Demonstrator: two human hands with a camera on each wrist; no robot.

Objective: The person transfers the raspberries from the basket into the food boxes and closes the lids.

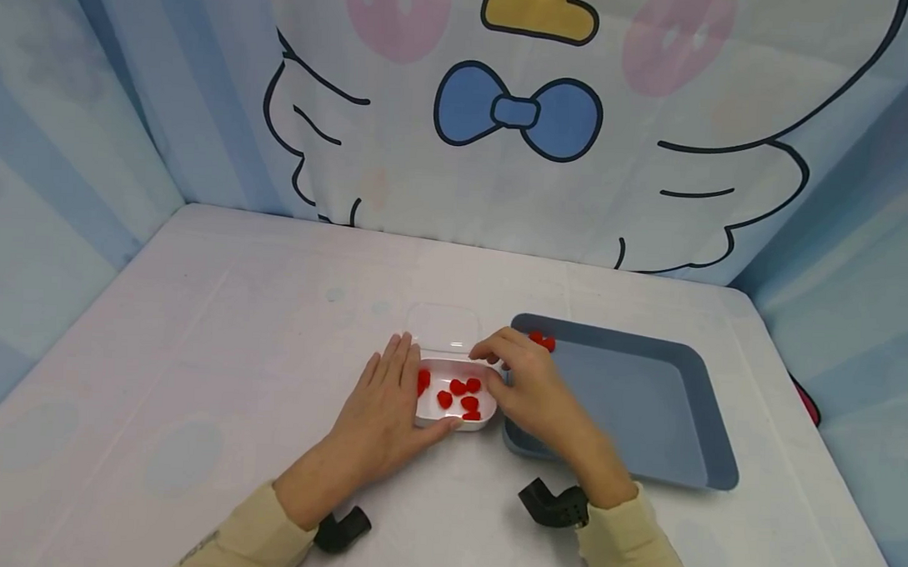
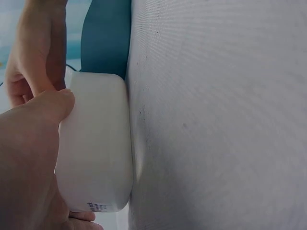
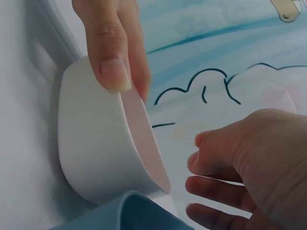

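A small white plastic box [image 1: 436,418] stands on the table with several small red pieces [image 1: 458,387] inside, its clear lid [image 1: 443,326] folded back behind it. My left hand [image 1: 385,410] lies along the box's left side with straight fingers, partly covering it. Its thumb [image 2: 57,103] rests over the near rim. Over the box's right rim is my right hand [image 1: 533,386], fingers loosely bent. In the right wrist view, nothing shows between the thumb and fingers of the right hand [image 3: 240,167].
A blue-grey tray [image 1: 630,406] stands close to the box's right side, partly under my right forearm. A few red pieces [image 1: 544,342] lie in its far left corner. A printed curtain [image 1: 513,185] hangs along the table's back edge.
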